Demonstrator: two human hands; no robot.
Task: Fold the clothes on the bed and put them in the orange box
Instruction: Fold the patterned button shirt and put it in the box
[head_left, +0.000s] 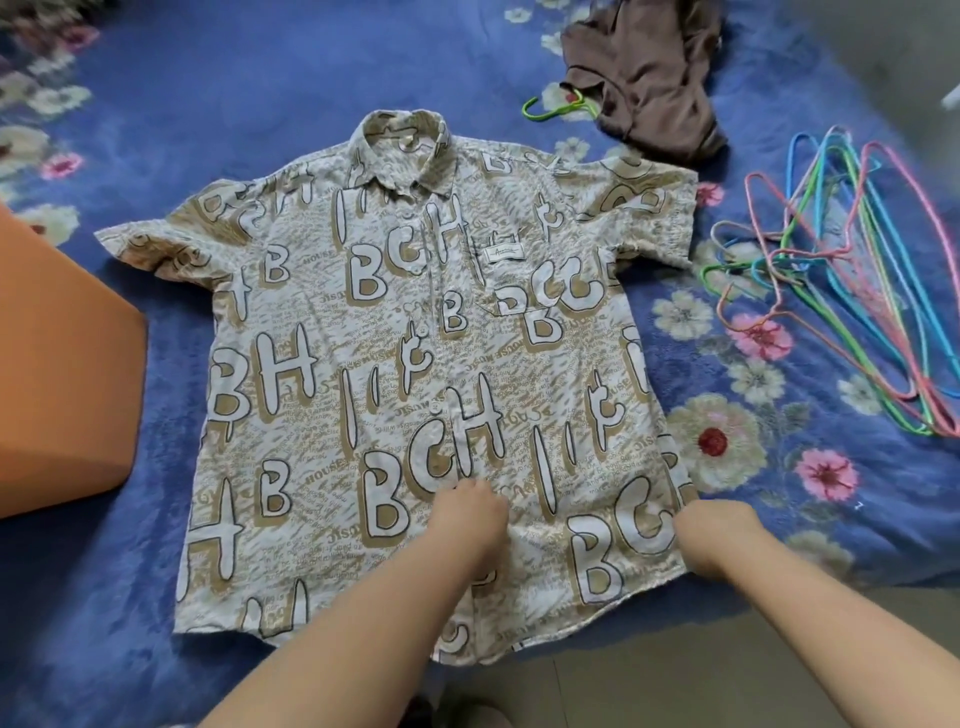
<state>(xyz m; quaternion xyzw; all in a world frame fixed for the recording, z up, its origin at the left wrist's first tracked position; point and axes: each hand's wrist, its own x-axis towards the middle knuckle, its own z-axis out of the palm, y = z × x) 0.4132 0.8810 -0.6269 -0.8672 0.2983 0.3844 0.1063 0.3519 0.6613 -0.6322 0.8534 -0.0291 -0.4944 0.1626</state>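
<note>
1. While a printed shirt (405, 364) lies spread flat on the blue floral bed (218, 93), the left hand (470, 512) rests on its lower front
2. The right hand (714, 538) grips its hem edge; left-hand finger pose unclear
3. An orange box (57, 374) sits beside the shirt's sleeve

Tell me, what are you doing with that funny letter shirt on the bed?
A person is getting the patterned shirt ready to fold. It lies spread flat, front up, on the blue flowered bed. Both hands are on its lower part: the left hand near the middle, the right hand at the side edge. The orange box waits beside it. A brown garment and colourful hangers lie further off.
</note>
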